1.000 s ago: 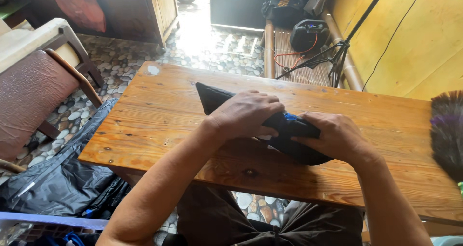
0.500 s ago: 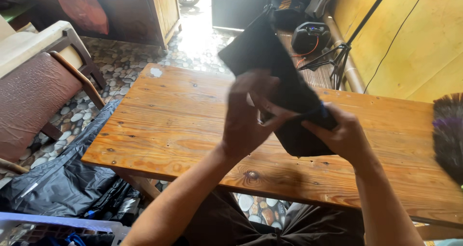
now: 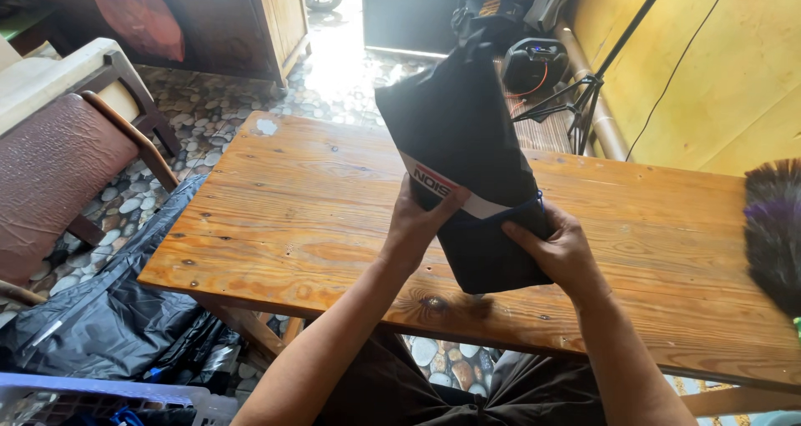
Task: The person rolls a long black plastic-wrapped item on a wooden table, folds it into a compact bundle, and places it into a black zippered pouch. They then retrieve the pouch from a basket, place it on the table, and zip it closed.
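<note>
1. My left hand (image 3: 421, 217) is clamped on the black cloth (image 3: 467, 142), thumb across its white band; my right hand (image 3: 559, 251) pinches its lower right edge, by the blue trim.
2. I hold the cloth up above the wooden table (image 3: 317, 201), tilted, top end pointing away from me.
3. Around: feather duster (image 3: 776, 226) at the table's right edge, well apart from my hands. Black plastic sheet (image 3: 108, 317) on the floor to the left, chair (image 3: 58, 134) beyond it, tripod (image 3: 584, 100) behind the table by the yellow wall.
4. Versus half a second back: the cloth is raised higher and more upright, and the white band now faces me.
5. Tabletop left of my hands is bare; near edge is just below my wrists.
</note>
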